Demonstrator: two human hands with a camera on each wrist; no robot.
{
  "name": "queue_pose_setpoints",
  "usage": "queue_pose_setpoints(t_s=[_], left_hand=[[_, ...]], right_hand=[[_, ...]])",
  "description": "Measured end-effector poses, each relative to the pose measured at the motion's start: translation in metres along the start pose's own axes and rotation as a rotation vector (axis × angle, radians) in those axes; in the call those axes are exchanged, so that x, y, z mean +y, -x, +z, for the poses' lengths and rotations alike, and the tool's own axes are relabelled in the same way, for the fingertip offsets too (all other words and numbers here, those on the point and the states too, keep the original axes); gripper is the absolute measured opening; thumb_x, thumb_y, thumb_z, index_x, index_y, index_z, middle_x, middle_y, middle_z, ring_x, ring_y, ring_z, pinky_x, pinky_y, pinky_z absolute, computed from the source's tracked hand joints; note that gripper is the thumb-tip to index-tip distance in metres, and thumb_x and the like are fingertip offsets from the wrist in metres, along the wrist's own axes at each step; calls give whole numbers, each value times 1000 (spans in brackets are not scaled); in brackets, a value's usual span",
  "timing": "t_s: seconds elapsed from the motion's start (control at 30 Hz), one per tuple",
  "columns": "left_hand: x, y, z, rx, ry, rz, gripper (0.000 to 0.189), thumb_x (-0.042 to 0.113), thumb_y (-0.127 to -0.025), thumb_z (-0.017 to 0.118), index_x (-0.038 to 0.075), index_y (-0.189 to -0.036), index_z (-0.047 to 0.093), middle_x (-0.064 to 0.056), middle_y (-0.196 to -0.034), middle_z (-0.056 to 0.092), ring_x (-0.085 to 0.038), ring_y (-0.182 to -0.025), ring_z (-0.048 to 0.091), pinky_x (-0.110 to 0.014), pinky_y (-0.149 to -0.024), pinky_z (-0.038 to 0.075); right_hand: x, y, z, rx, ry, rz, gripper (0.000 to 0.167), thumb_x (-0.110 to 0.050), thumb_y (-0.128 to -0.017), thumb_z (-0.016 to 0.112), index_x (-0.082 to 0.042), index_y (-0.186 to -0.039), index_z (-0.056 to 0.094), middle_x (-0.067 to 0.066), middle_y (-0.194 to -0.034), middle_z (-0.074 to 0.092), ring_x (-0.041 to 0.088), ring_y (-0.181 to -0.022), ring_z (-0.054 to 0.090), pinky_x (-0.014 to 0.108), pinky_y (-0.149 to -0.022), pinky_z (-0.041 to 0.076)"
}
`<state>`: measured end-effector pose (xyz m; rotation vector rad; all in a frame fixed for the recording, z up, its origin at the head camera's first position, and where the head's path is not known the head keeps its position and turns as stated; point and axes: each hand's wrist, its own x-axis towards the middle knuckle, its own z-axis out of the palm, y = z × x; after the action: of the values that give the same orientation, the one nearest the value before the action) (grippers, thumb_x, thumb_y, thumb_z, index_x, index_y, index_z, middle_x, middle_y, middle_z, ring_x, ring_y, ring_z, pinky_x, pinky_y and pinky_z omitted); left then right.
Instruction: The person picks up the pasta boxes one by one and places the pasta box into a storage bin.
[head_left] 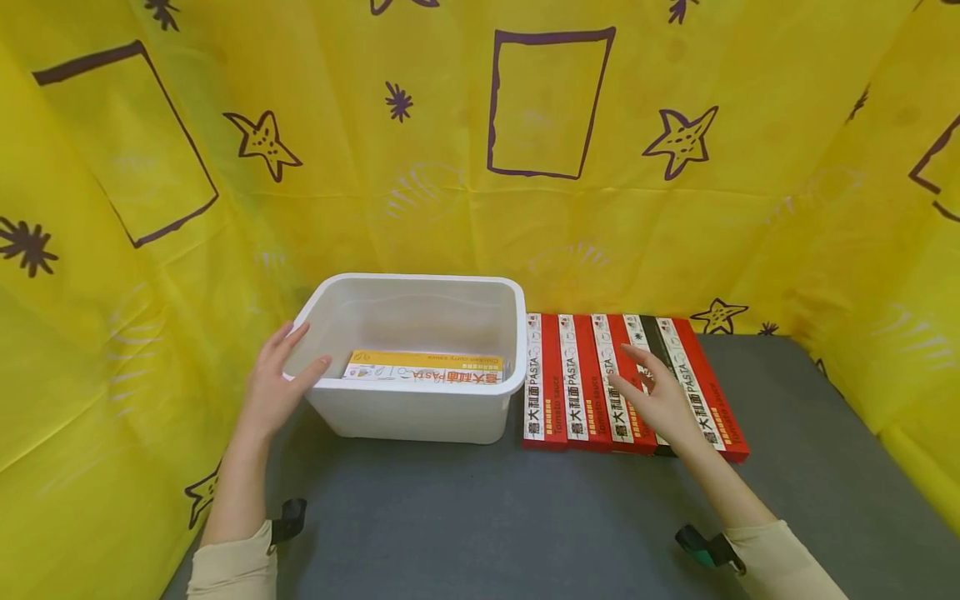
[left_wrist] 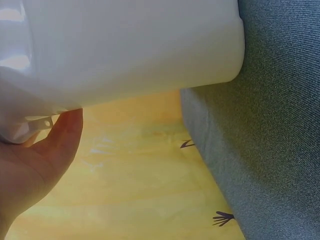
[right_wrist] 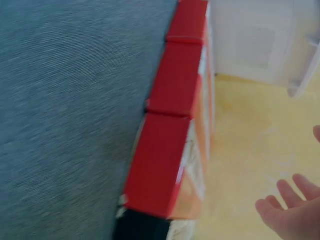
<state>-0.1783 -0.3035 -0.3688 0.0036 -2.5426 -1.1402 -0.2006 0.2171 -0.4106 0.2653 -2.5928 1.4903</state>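
A white plastic bin (head_left: 420, 417) stands on the table, left of centre. My left hand (head_left: 279, 379) holds its rim at the left side; in the left wrist view one finger of the left hand (left_wrist: 42, 167) presses under the rim from outside. Inside the bin lies a yellow-and-white pasta box (head_left: 427, 367) marked chicken curry sauce. To the right, several red pasta boxes (head_left: 552, 383) marked tomato sauce lie side by side, with a black pasta box (head_left: 654, 342) among them. Above these hovers my right hand (head_left: 660, 400), fingers apart and holding nothing.
A dark grey cloth covers the table (head_left: 465, 525). Yellow curtains (head_left: 450, 225) with purple drawings hang behind and at both sides. The row of boxes lies close beside the bin's right wall.
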Motion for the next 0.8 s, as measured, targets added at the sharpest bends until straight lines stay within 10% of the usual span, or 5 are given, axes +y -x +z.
queue_pose_setpoints(t_s=[0.8], left_hand=[[1, 0, 0, -8, 23, -17, 68, 36, -92, 63, 11, -150, 39, -15, -159, 22, -47, -141, 19, -73, -104, 16]], right_hand=[[45, 37, -28, 48, 91, 168, 71, -34, -93, 66, 0, -148, 34, 25, -148, 36, 43, -136, 31, 60, -107, 30]])
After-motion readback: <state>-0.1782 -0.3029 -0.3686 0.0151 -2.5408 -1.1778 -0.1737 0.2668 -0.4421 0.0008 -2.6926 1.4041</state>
